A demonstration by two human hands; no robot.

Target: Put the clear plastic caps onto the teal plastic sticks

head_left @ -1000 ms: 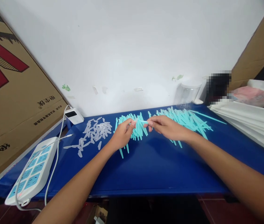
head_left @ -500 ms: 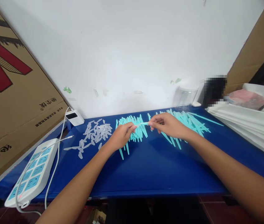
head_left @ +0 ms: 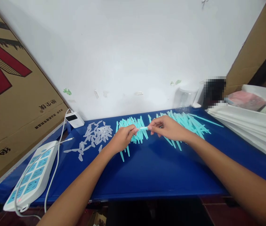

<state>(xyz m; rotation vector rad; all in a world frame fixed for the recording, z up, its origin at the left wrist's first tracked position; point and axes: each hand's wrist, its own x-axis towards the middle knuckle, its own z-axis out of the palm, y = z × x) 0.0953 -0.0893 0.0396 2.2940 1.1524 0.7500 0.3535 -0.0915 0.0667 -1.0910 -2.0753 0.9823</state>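
My left hand [head_left: 122, 138] and my right hand [head_left: 166, 128] meet over the blue table [head_left: 151, 169], both pinched on one thin teal stick [head_left: 143, 127] held level between their fingertips. The left fingers may also grip a clear cap at the stick's left end; it is too small to be sure. Just behind the left hand lies a neat heap of teal sticks [head_left: 133, 125]. A looser heap of teal sticks [head_left: 189, 124] spreads behind my right hand. Clear plastic caps [head_left: 95, 135] are scattered to the left of the left hand.
A white power strip [head_left: 33, 175] with its cable lies at the table's left end, with a small white charger [head_left: 74, 119] by the wall. A large cardboard box [head_left: 10, 88] leans at left. Stacked white trays [head_left: 250, 125] fill the right, and a clear jar [head_left: 185, 98] stands at the back.
The hands have drawn slightly closer together on the stick. The view has shifted a little; the heaps on the table have not moved.
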